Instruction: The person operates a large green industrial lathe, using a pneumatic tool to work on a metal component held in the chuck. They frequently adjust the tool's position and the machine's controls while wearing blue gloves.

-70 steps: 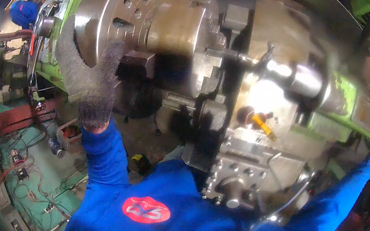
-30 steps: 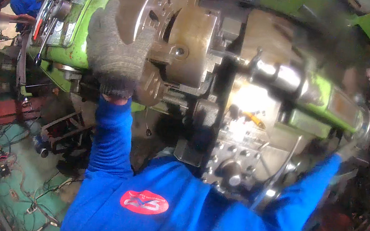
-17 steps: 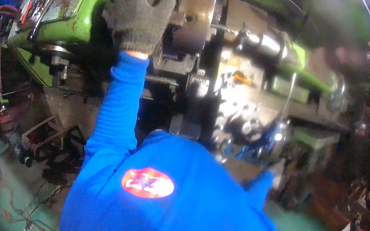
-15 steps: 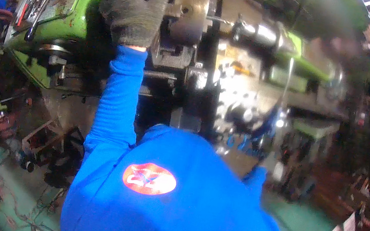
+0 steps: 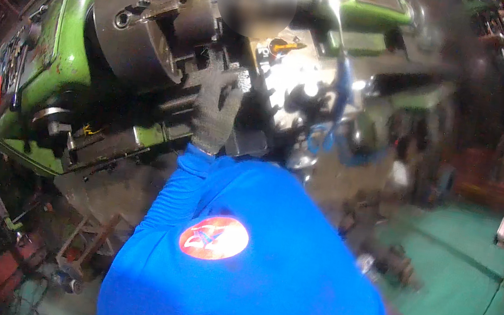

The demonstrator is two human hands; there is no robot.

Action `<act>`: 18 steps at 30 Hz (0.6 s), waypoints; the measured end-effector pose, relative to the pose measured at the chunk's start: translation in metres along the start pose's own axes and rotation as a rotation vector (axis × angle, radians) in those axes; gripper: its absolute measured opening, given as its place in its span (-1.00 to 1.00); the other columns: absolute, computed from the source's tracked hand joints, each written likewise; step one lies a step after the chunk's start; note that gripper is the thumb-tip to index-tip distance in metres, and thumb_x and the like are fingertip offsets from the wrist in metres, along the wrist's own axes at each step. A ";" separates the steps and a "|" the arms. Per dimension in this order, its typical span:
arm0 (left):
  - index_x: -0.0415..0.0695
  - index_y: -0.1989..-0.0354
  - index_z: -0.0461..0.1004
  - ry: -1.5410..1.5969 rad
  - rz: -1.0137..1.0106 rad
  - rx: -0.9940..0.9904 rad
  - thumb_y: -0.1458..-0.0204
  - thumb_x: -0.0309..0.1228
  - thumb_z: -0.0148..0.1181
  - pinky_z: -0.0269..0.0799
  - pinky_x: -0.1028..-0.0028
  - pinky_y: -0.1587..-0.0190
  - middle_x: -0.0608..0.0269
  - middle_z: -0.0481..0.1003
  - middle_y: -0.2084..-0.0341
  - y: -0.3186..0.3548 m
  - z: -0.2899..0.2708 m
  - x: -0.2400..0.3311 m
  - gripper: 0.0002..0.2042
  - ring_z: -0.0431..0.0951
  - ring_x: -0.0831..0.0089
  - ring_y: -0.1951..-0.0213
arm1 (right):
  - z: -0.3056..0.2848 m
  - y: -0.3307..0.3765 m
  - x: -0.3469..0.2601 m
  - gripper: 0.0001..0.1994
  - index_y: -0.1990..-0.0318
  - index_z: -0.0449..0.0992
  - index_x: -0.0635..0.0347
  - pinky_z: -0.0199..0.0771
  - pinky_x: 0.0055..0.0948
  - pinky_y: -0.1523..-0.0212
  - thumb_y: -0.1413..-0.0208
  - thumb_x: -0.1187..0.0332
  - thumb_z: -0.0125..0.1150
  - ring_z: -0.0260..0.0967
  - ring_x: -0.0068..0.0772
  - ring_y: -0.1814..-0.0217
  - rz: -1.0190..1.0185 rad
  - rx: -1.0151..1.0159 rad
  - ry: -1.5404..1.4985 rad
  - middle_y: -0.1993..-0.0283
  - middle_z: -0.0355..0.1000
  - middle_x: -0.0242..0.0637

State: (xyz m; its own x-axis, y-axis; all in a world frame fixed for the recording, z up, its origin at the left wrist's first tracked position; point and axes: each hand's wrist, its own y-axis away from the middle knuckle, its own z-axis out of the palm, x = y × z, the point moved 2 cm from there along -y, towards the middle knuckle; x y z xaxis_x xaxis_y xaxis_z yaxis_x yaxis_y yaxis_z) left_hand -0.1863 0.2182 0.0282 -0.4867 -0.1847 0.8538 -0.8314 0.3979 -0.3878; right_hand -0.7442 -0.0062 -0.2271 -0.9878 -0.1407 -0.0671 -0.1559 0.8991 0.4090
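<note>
My left hand (image 5: 217, 107) wears a grey work glove. It is low in front of the lathe, close to my body, with the fingers stretched away from me and the thumb apart. The fingertips are beside dark metal parts below the chuck; whether they touch them I cannot tell. Above and to the left stands the large round lathe chuck (image 5: 130, 22). Its jaws grip a thick metal cylinder (image 5: 190, 1) with a hole in its side. My right hand is not in view.
The green headstock (image 5: 75, 33) is at the left, with tools on top. At the right is the green tailstock (image 5: 362, 6), its front end behind a blurred patch. A yellow-handled tool (image 5: 286, 47) lies on a bright, cluttered surface. Blue cord (image 5: 321, 138) hangs nearby.
My left hand has come away from beside the metal cylinder and down toward my body. The chuck is now uncovered. My view has shifted, so the lathe appears tilted.
</note>
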 end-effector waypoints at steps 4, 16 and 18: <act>-0.15 -0.01 0.56 -0.058 -0.129 -0.167 -0.12 -0.39 0.30 0.45 0.21 -0.12 0.01 0.56 0.08 0.024 -0.004 0.004 -0.72 0.57 0.08 0.01 | -0.066 -0.028 -0.082 -0.61 0.03 0.59 0.32 0.48 -0.10 -0.07 -0.26 0.12 0.19 0.52 0.07 -0.02 -0.196 0.432 -0.273 0.04 0.57 0.05; -0.16 -0.01 0.56 -0.203 -0.023 -0.207 -0.09 -0.33 0.29 0.48 0.20 -0.09 -0.02 0.58 0.08 0.061 0.036 0.069 -0.68 0.58 0.04 0.01 | -0.251 -0.065 -0.392 -0.81 0.07 0.62 0.03 0.49 -0.01 -0.04 -0.19 0.31 0.24 0.46 0.08 -0.01 -1.114 0.550 -0.234 0.06 0.53 -0.07; -0.17 0.00 0.56 -0.235 -0.059 -0.147 -0.08 -0.33 0.30 0.50 0.19 -0.05 -0.03 0.57 0.08 0.078 0.043 0.082 -0.67 0.59 0.02 0.03 | -0.246 -0.082 -0.411 -0.84 0.14 0.62 0.01 0.49 0.03 0.00 -0.21 0.23 0.23 0.47 0.07 -0.02 -1.039 0.279 0.041 0.07 0.53 -0.09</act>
State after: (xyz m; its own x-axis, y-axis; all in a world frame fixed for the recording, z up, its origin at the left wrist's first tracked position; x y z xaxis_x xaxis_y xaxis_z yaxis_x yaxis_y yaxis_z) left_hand -0.3023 0.1956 0.0532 -0.5018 -0.4074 0.7630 -0.8205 0.5034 -0.2708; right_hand -0.3259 -0.1243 -0.0093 -0.3722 -0.8993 -0.2297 -0.9178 0.3935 -0.0534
